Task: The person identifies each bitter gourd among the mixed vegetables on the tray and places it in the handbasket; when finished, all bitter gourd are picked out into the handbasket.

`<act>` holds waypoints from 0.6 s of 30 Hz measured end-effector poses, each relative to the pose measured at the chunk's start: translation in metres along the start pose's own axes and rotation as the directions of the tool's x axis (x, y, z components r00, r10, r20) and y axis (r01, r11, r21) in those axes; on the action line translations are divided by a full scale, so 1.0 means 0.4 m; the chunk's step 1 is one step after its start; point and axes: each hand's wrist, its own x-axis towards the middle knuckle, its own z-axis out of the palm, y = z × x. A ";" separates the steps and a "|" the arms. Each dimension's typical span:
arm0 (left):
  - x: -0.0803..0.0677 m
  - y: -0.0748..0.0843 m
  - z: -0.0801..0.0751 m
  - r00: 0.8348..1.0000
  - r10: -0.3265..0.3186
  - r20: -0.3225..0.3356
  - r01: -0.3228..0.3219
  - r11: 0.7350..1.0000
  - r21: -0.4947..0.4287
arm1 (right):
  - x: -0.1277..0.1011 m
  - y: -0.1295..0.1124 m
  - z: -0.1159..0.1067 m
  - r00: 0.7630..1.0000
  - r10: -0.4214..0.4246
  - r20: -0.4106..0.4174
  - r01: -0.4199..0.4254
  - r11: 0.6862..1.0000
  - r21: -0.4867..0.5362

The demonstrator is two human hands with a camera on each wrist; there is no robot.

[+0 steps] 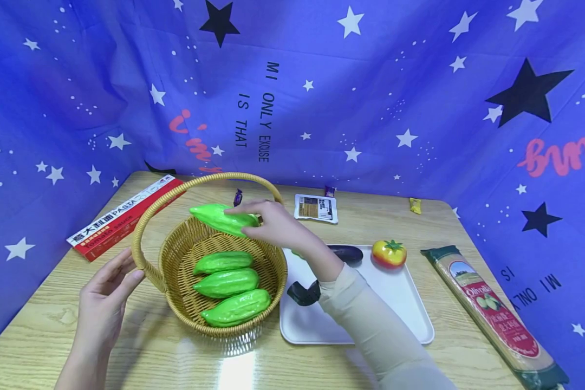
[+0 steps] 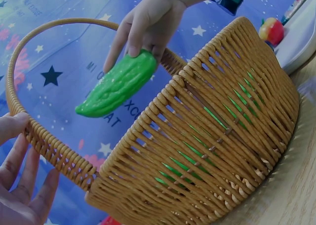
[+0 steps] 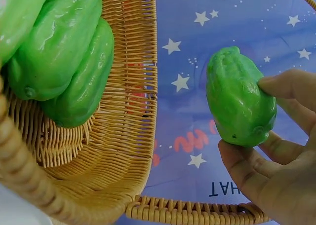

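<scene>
A wicker basket [image 1: 175, 254] [image 2: 232, 151] [image 3: 133, 136] with an arched handle [image 1: 148, 216] stands on the wooden table. Three green gourds [image 1: 226, 283] [image 3: 59, 52] lie inside it. My right hand [image 1: 273, 223] [image 3: 276, 161] holds a fourth green gourd [image 1: 221, 218] [image 2: 118, 84] [image 3: 239, 104] by one end above the basket's far rim, under the handle. My left hand [image 1: 109, 290] [image 2: 17, 180] rests with straight fingers against the handle's left base.
A white tray [image 1: 400, 303] to the right of the basket carries a dark eggplant [image 1: 346, 253], a tomato [image 1: 389, 252] and a black piece [image 1: 303, 292]. A red pasta box [image 1: 122, 216] lies left, a spaghetti pack [image 1: 497, 311] right, small packets at the back.
</scene>
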 end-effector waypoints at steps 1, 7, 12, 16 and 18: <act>0.001 0.000 0.000 1.000 -0.001 0.000 0.001 1.000 0.001 | 0.003 0.000 0.000 1.000 -0.001 0.006 0.001 1.000 -0.003; 0.003 -0.001 0.000 1.000 0.006 0.012 -0.006 1.000 -0.006 | 0.020 0.005 0.003 0.999 0.014 0.035 -0.014 1.000 0.004; 0.000 -0.001 -0.002 1.000 0.015 0.016 -0.014 1.000 -0.019 | 0.035 0.013 0.012 0.998 0.024 0.050 -0.024 1.000 0.004; -0.002 -0.001 -0.001 1.000 0.012 0.009 -0.011 1.000 -0.016 | 0.046 0.017 0.017 0.997 0.039 0.060 -0.040 0.999 0.021; -0.002 -0.001 0.000 1.000 0.009 0.007 -0.009 1.000 -0.012 | 0.052 0.018 0.018 0.997 0.052 0.062 -0.054 0.998 0.034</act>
